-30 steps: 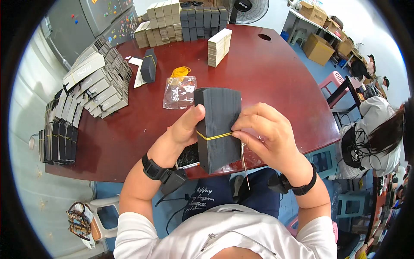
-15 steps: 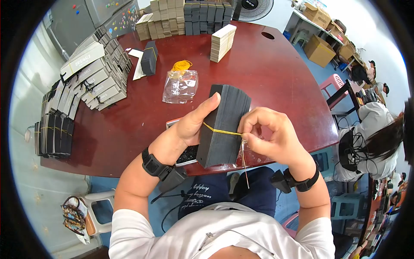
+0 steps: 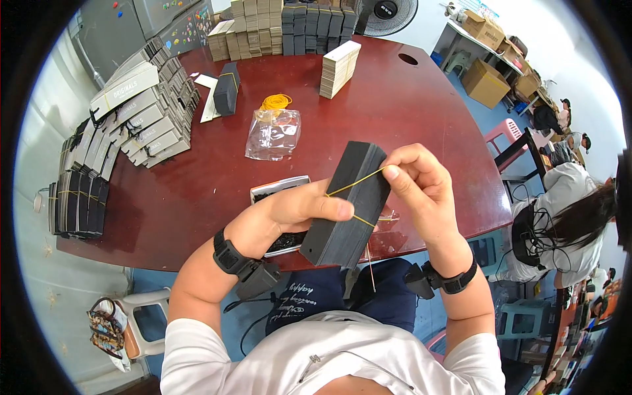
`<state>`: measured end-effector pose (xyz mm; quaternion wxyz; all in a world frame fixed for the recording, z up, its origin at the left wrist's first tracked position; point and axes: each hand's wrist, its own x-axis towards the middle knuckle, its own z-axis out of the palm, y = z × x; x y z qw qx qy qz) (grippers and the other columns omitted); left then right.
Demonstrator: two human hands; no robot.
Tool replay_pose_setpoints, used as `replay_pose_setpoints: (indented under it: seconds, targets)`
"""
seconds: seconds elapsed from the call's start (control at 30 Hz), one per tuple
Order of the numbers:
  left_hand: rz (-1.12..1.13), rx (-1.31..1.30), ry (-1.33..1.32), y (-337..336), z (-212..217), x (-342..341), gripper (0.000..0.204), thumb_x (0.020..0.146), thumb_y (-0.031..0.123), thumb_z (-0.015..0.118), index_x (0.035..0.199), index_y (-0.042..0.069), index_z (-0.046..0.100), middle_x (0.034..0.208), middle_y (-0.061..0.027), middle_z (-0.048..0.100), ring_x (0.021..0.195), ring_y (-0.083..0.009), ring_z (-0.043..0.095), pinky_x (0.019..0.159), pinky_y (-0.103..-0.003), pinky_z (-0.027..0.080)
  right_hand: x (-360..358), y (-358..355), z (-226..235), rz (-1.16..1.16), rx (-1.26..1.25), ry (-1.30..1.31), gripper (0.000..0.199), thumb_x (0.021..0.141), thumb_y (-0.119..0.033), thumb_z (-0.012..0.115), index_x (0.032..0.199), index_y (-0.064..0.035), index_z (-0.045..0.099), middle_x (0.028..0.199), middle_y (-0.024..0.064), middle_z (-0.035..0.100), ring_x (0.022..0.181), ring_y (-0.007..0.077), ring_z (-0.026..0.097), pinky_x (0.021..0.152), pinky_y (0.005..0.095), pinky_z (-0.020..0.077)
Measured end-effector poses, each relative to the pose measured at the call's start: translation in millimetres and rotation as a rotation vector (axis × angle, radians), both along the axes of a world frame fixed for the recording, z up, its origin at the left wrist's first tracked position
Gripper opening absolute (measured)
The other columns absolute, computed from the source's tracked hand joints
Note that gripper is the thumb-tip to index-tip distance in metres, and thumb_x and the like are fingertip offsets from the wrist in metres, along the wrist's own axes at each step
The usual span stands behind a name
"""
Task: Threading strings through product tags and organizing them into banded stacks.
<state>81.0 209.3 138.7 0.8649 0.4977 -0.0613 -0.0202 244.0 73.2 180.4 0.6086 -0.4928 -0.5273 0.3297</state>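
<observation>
A thick stack of black cards [image 3: 332, 238] is tilted above the near edge of the table. My left hand [image 3: 296, 205] is closed round its left side, thumb across the front. Between thumb and fingers, my right hand [image 3: 421, 191] pinches a yellow rubber band [image 3: 359, 180] and stretches it off the stack's upper right edge. One strand of the band crosses the stack lower down, below my left thumb. Partly hidden behind my left hand and the stack is a small box [image 3: 282, 185] with black bits in it. A thin string [image 3: 370, 273] hangs below the stack.
On the red-brown table [image 3: 447, 131] lie a clear plastic bag [image 3: 273, 137], yellow rubber bands [image 3: 275, 102], a banded black stack [image 3: 226, 92] and a pale card stack [image 3: 340, 69]. Grey bundles [image 3: 141, 118] crowd the left; more stacks [image 3: 316, 29] line the back. A person [image 3: 559, 217] sits at right.
My right hand has moved up along the stack, pulling one strand of the rubber band higher. My left thumb has come down over the front, and the stack leans more to the right.
</observation>
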Motion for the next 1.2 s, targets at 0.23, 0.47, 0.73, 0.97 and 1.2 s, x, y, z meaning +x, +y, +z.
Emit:
replay_pose_setpoints:
  seconds: [0.23, 0.47, 0.73, 0.97, 1.2]
  targets:
    - [0.034, 0.129, 0.029, -1.0, 14.2, -5.4, 0.065, 0.081, 0.030, 0.068, 0.132, 0.000, 0.040, 0.113, -0.0110, 0.056, 0.102, -0.0179, 0.057, 0.085, -0.031, 0.050, -10.9, 9.0, 0.0, -0.200, 0.185, -0.071, 0.007, 0.094, -0.008, 0.058, 0.098, -0.0026, 0.057, 0.083, -0.0024, 0.057, 0.073, 0.0022, 0.052, 0.064, 0.0177, 0.0412]
    - [0.098, 0.123, 0.250, 2.6, 31.4, -20.8, 0.064, 0.075, 0.032, 0.064, 0.126, -0.002, 0.047, 0.109, -0.0111, 0.059, 0.094, -0.0166, 0.059, 0.080, -0.028, 0.049, -8.4, 21.7, 7.4, -0.182, 0.063, 0.180, 0.007, 0.092, -0.012, 0.060, 0.096, -0.0065, 0.058, 0.076, -0.0066, 0.054, 0.062, -0.0012, 0.041, 0.054, 0.0166, 0.0311]
    - [-0.010, 0.115, 0.048, 22.5, 9.1, -18.9, 0.063, 0.078, 0.029, 0.067, 0.129, 0.000, 0.046, 0.111, -0.0098, 0.058, 0.097, -0.0157, 0.056, 0.082, -0.028, 0.047, 7.2, 26.5, 3.0, 0.079, 0.156, 0.163, 0.009, 0.089, -0.010, 0.062, 0.094, -0.0045, 0.058, 0.077, -0.0051, 0.055, 0.059, 0.0011, 0.041, 0.054, 0.0168, 0.0314]
    - [-0.030, 0.282, 0.034, 22.3, 9.8, -14.1, 0.063, 0.080, 0.035, 0.073, 0.126, 0.001, 0.046, 0.106, -0.0055, 0.056, 0.094, -0.0122, 0.055, 0.079, -0.026, 0.046, 4.6, 18.1, 6.3, -0.175, 0.149, -0.138, 0.012, 0.088, -0.010, 0.064, 0.094, -0.0016, 0.059, 0.084, 0.0011, 0.058, 0.072, 0.0074, 0.051, 0.065, 0.0223, 0.0409]
    - [-0.027, 0.420, 0.071, 18.4, 18.3, -17.4, 0.068, 0.078, 0.036, 0.074, 0.127, 0.000, 0.044, 0.100, -0.0056, 0.059, 0.091, -0.0128, 0.056, 0.079, -0.026, 0.045, -8.6, 10.4, 20.4, -0.138, 0.137, -0.227, 0.009, 0.088, -0.008, 0.061, 0.093, -0.0013, 0.058, 0.078, 0.0006, 0.058, 0.062, 0.0057, 0.048, 0.057, 0.0193, 0.0369]
